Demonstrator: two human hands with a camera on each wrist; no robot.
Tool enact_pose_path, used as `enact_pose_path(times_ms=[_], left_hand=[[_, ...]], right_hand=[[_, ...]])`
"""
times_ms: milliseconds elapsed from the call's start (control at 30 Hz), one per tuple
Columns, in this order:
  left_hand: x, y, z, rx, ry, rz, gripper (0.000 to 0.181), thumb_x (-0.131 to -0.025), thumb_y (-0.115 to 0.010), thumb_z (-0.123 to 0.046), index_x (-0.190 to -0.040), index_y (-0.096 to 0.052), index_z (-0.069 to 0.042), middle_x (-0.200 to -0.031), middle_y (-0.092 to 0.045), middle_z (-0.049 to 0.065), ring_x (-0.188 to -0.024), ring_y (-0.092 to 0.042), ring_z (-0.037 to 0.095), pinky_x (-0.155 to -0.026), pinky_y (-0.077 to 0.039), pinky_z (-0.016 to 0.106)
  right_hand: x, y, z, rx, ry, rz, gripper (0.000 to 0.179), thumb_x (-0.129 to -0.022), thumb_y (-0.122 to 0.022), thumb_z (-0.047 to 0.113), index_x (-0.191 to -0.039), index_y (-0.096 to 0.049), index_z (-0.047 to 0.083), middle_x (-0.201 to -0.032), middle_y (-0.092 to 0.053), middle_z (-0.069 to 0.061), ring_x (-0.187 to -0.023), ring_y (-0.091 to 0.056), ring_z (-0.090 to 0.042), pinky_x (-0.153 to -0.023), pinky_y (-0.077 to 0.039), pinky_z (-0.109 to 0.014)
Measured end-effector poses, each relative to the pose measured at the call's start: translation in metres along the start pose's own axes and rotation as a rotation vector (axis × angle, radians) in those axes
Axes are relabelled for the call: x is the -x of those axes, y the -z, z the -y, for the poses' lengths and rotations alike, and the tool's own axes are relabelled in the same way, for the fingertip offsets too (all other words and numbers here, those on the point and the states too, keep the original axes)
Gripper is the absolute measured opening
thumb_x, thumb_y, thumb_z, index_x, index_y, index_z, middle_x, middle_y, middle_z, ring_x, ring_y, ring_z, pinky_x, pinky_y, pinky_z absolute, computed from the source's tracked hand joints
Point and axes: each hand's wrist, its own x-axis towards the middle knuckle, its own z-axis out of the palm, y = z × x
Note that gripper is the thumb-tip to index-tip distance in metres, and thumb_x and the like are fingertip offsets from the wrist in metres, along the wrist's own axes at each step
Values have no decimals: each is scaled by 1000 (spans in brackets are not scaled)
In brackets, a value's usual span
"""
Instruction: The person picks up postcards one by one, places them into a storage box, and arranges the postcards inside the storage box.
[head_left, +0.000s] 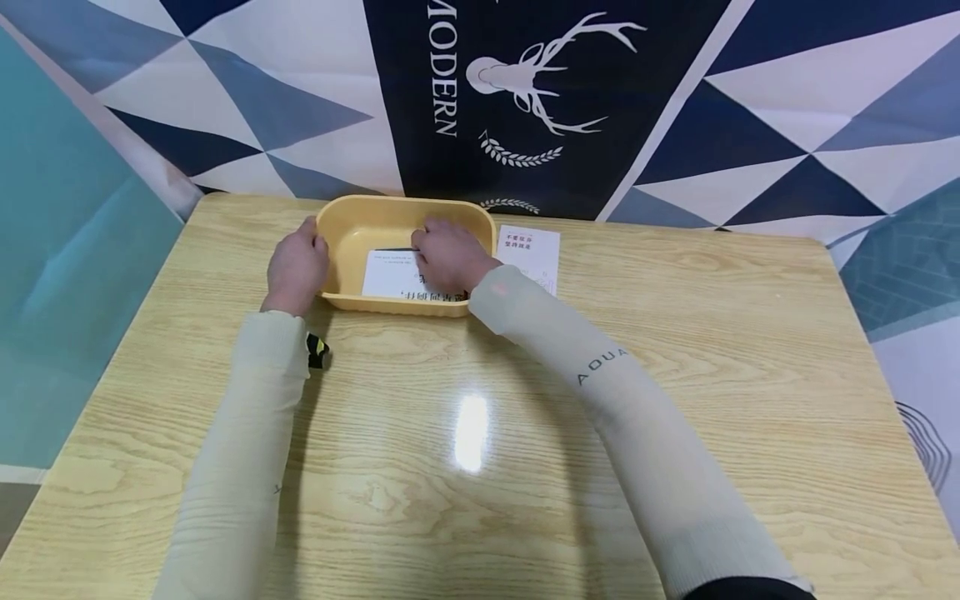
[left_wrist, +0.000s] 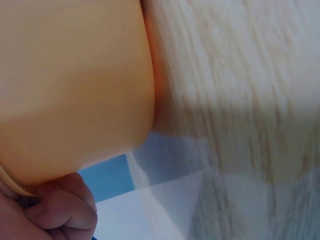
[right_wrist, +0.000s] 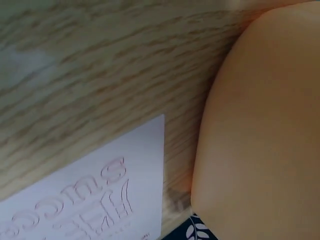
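A yellow plastic basin (head_left: 352, 225) stands at the far edge of the wooden table. My left hand (head_left: 294, 262) grips its left rim; in the left wrist view the curled fingers (left_wrist: 70, 205) hold the rim's corner. Inside the basin lies a white card (head_left: 386, 271) with dark printed characters, a thin dark edge showing along its top. My right hand (head_left: 450, 254) reaches over the near right rim and sits on the card's right part. Its fingertips are hidden, so whether they pinch the card cannot be seen. Outside the right wall lies another white card (head_left: 536, 246) with red print.
A small black and yellow object (head_left: 318, 352) lies beside my left forearm, partly covered by the sleeve. Behind the table's far edge hangs a patterned cloth (head_left: 517, 100) with a deer head. Light glares on the wooden tabletop (head_left: 420, 517).
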Motion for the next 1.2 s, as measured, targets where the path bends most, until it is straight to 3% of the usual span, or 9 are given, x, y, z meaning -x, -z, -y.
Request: enact_pose_path(times_ms=[167,367,567,767,967,1200], left_hand=[[1,0,-2,-3,7,7,51,-101,-25,-21,-149,-21,-5,-137,-44,27,-92,-50,36,-77,-42,46],[3,-1,-4,6,-6,23,51,-101,-25,-21,-149,-21,-5,-137,-43,28,-98,-51,38,-82,-42,50],[6,0,-4,-15,-25,13,50,-100,-24,-19,-148,-23,-2,-131,-47,31,-101,-52,42,-85,-42,53],[8,1,-2,-14,-34,13,51,-100,-24,-18,-148,-20,-1,-135,-43,32,-107,-50,45,-88,-41,55],[9,0,-2,-14,-35,14,50,-100,-24,-19,-148,-22,-2,-131,-46,32,-108,-50,45,-88,-41,56],[10,0,-4,-16,-44,9,46,-100,-23,-19,-141,-33,-1,-117,-52,31,-97,-52,42,-82,-41,54]], right_hand=[[7,10,-3,-5,-26,-29,31,-96,-40,28,-116,-57,13,-109,-50,-5,-102,-47,-21,-94,-39,-38],[26,24,-11,16,-52,-129,34,-95,-41,28,-121,-59,14,-114,-55,-6,-104,-51,-22,-96,-41,-38],[52,38,-21,-88,-98,-196,34,-95,-42,28,-121,-58,13,-109,-55,-5,-100,-48,-22,-96,-39,-38],[80,48,-39,-169,-160,-265,35,-95,-44,29,-122,-57,12,-111,-55,-5,-104,-47,-21,-97,-38,-36],[104,43,-65,-201,-236,-320,35,-94,-46,28,-121,-57,8,-112,-56,-9,-102,-51,-23,-93,-42,-37],[131,23,-91,-259,-342,-287,41,-93,-46,30,-122,-56,3,-106,-55,-14,-95,-50,-26,-85,-43,-39]])
